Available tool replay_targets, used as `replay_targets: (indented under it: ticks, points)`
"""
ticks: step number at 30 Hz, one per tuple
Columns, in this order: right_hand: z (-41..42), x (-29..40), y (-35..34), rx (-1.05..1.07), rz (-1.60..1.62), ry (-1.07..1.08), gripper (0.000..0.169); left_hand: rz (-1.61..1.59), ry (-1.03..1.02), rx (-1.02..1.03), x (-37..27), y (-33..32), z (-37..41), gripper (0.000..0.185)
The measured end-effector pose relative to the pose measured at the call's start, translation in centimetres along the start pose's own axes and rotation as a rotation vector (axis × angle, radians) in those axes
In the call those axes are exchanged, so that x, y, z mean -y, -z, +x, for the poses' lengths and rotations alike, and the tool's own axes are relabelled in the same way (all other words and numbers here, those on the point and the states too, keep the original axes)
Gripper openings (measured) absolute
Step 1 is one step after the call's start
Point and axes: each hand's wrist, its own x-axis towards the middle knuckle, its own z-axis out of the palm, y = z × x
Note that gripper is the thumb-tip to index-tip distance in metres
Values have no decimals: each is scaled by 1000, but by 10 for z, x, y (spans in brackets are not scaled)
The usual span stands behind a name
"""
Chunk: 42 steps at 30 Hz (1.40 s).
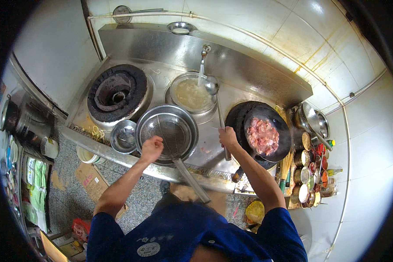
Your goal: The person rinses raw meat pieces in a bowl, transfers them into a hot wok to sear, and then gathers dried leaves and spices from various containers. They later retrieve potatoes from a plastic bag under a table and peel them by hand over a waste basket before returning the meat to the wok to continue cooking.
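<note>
My right hand [228, 138] grips the handle of a steel ladle [212, 85], whose bowl is beside the stream from a tap [203, 59]. Below the tap, a round steel pot [178, 78] holds cloudy liquid. Above a long-handled strainer [187, 180] resting over a steel basin [194, 137] is my left hand [152, 149], fingers curled; I cannot tell whether it touches anything. At the right, pieces of raw-looking meat [262, 136] lie in a dark wok [283, 131] on the burner.
An uncovered wok burner [118, 91] stands at the left, near a small steel bowl [123, 137]. Seasoning containers [304, 175] and a perforated steel ladle [309, 114] are at the far right. A bamboo brush [285, 167] stands beside the wok. The counter's front edge [118, 163] bears food scraps.
</note>
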Motion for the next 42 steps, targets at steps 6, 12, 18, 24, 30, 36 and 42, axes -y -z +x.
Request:
replay_targets:
  ticks: [6,12,18,24,30,36,42]
  points:
    - [-29,27,-6,204,598,-285,20,151,-179,62,-64,19,126,25]
    - [-115,26,48,531,1745,-426,26,333,-272,67,-181,-42,334,61]
    - [-232,16,122,88,1457,-346,23,640,-510,18,-179,-124,476,71]
    - [-269,-85,181,-405,294,-420,23,934,-519,103,-225,-129,418,41]
    - [-246,-190,226,-601,73,-175,22,1360,-590,-142,-221,-88,373,50]
    - [-197,-226,244,-594,-146,-121,28,937,-862,55,-255,-142,214,60]
    - [-177,-283,203,-300,585,-292,21,698,-556,-144,-236,-106,22,58]
